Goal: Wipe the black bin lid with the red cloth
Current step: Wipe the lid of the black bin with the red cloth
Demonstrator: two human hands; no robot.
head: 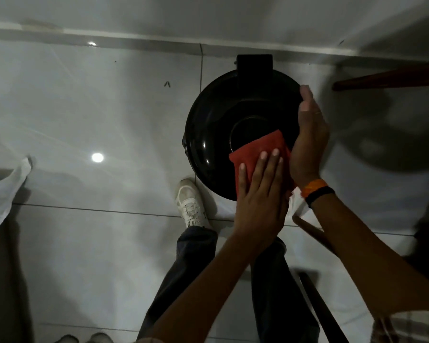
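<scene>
The left hand (260,194) lies flat and open on the red cloth (258,154), fingers stretched out side by side and pressing it down rather than gripping it; the cloth spreads out from under the fingertips and covers the near right part of the black bin lid (223,125). The lid is round, glossy and domed, with a shallow circular dip at its middle that the far corner of the cloth just reaches, and a square black hinge block (254,64) sits at its far edge, well beyond both hands. The right hand (307,139) stands on edge against the right rim of the lid, just beside the cloth and touching the left hand's side; its fingers are extended and close together along the rim, with the palm turned toward the lid (whether any finger curls under the rim cannot be told from here). On the right wrist are an orange band (313,186) and a black band (320,195), side by side. Below the left hand, nearer the person, a white shoe (190,203) stands on the pale glossy floor tiles (97,107) just beside the lid's near edge, with dark trouser legs (183,273) running back under the left forearm. Out past the right hand, a dark wooden piece (391,76) reaches in from the right. Far to the left of the left hand, a white plastic bag (3,194) shows at the frame's edge.
</scene>
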